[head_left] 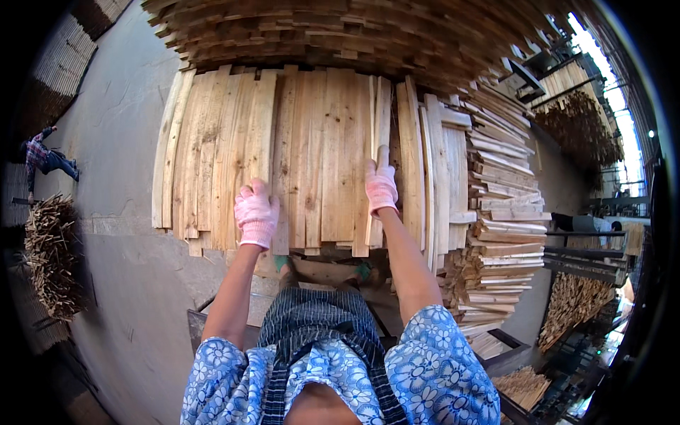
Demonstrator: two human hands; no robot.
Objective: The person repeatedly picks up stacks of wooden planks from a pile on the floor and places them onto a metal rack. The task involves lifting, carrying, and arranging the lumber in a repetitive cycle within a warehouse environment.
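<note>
A layer of pale wooden slats point(312, 163) lies side by side in front of me, their lengths running away from me. My left hand point(256, 214), in a pink knit glove, has its fingers curled at the near part of a slat point(263, 120) left of the middle. Farther right, my right hand point(381, 185), gloved the same way, closes around the near part of a narrow slat point(382, 113). A thin strip stands on edge along that slat's left side. Just right of it, a dark gap shows between the slats. The undersides of both hands are hidden.
A tall stack of slats point(340, 35) rises beyond the layer. More slats are piled crosswise point(503, 234) on the right. At far left, a person point(46, 159) is near a bundle of sticks point(53, 255) on the grey floor point(120, 177). Dark metal racks point(584, 258) stand far right.
</note>
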